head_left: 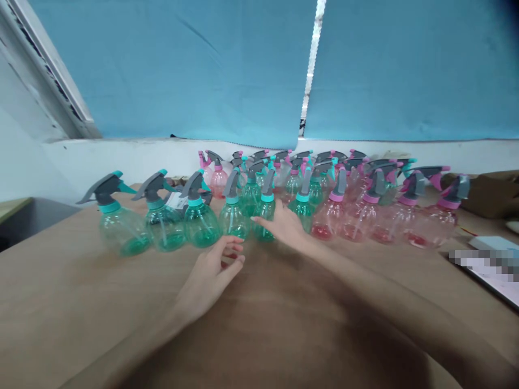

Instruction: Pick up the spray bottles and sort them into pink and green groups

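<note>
My left hand (217,270) is over the wood-look table (251,324), empty, fingers loosely curled and apart from the thumb. Its fingertips are just before a green spray bottle (234,221) with a grey trigger head. My right hand (286,224) is at another green spray bottle (266,231), with the thumb across its front and the hand along its right side; most of the fingers are hidden. That bottle stands upright in the front row. Three green spray bottles (121,229) stand farther left, and one green spray bottle (303,210) stands just right of my right hand.
Several pink spray bottles (360,221) continue the front row to the right. More bottles (219,178) crowd behind. A brown bag-like object (490,192) is at the far right, with a dark-edged flat item (494,275) nearer. A blue curtain (194,70) hangs at the back.
</note>
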### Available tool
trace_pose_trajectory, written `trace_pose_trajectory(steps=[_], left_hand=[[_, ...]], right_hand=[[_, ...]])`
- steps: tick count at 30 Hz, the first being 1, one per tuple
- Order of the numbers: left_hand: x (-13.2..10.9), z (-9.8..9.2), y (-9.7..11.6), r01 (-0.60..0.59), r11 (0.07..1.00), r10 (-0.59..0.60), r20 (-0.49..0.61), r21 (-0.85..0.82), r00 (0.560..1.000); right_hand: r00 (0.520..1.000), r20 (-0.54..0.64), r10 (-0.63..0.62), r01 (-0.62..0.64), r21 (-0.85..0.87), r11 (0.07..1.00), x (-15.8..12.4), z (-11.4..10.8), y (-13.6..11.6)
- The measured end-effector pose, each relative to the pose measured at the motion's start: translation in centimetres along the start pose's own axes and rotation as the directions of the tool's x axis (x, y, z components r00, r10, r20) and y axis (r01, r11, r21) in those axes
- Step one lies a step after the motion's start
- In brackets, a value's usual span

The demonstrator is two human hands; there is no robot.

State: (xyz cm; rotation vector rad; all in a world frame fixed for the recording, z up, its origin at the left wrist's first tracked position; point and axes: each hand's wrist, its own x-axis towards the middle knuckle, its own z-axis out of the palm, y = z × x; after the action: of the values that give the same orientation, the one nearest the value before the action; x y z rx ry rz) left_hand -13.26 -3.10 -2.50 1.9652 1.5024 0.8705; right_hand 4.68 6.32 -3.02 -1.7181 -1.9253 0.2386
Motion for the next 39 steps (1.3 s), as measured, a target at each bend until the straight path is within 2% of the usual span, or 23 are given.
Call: trace_pose_trajectory(steps=[5, 9, 12, 15, 20, 23, 26, 31, 33, 36, 39], left_hand=[[0.4, 0.2, 0.8, -0.013, 0.999, 0.012, -0.026, -0.04, 1.0], [1.3, 1.0, 2.1, -0.064, 0.996, 0.056, -0.114, -0.068, 0.992], [2.2, 2.0, 3.7, -0.11, 0.991, 0.097, -0.162, -0.072, 0.982], [2.9, 3.1, 5.7, -0.17, 0.983, 0.159, -0.146, -0.065, 0.976], [3.0, 4.7, 8.7, -0.213, 0.971, 0.206, -0.077, -0.109, 0.976], [2.9, 5.7, 9.4, -0.243, 0.952, 0.243, -0.026, -0.184, 0.97], [2.9, 6.6, 9.5, -0.239, 0.948, 0.24, -0.025, -0.208, 0.971], [3.4, 7.5, 9.1, -0.213, 0.937, 0.207, -0.054, -0.277, 0.977], [3.5, 7.6, 8.9, -0.192, 0.94, 0.19, -0.035, -0.282, 0.981], [3.8, 7.6, 8.7, -0.188, 0.947, 0.188, -0.025, -0.259, 0.982], [4.2, 7.6, 8.8, -0.216, 0.953, 0.212, -0.041, -0.212, 0.976]], right_hand=[[1.0, 0.007, -0.008, 0.008, -0.027, 1.0, -1.3, -0.5, -0.1], [0.999, 0.005, -0.037, 0.037, -0.073, 0.997, -4.3, -1.4, -0.1], [0.994, -0.003, -0.112, 0.11, -0.134, 0.985, -7.0, -2.1, 0.3], [0.985, -0.009, -0.171, 0.167, -0.175, 0.97, -9.5, -2.7, 1.0], [0.956, -0.083, -0.282, 0.264, -0.18, 0.948, -12.3, -3.5, 2.2], [0.951, -0.097, -0.293, 0.279, -0.136, 0.951, -13.1, -4.1, 2.9], [0.95, -0.068, -0.304, 0.298, -0.091, 0.95, -13.3, -4.6, 3.9], [0.929, 0.024, -0.369, 0.37, -0.032, 0.929, -12.9, -4.8, 7.4], [0.933, 0.037, -0.358, 0.36, -0.055, 0.931, -12.7, -4.8, 9.6], [0.943, 0.118, -0.311, 0.32, -0.064, 0.945, -12.3, -4.9, 12.9], [0.923, 0.2, -0.329, 0.333, 0.016, 0.943, -11.8, -5.4, 15.5]])
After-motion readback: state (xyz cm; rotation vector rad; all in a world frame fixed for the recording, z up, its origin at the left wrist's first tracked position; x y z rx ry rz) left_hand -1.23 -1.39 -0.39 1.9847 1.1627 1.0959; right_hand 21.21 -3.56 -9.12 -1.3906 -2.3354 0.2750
